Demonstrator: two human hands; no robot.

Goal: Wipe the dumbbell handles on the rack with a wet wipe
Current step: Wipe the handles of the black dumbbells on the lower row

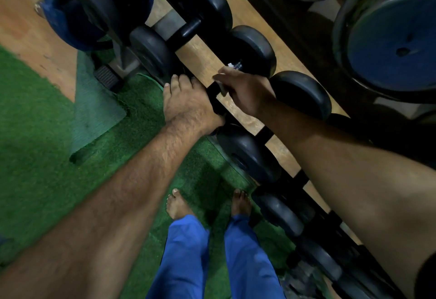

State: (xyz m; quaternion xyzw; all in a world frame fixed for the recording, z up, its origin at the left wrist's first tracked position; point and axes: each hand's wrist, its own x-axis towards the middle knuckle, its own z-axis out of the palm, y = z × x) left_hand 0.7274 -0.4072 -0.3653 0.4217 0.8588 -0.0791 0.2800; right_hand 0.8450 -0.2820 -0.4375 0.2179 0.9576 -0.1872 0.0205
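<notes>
Head view: wipe (232, 65) under right hand (243, 91)

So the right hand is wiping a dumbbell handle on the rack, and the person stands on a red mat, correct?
Not quite: the mat is green, not red, as the head view shows. The rest holds: the right hand holds a wipe on a dumbbell handle on the rack.
</notes>
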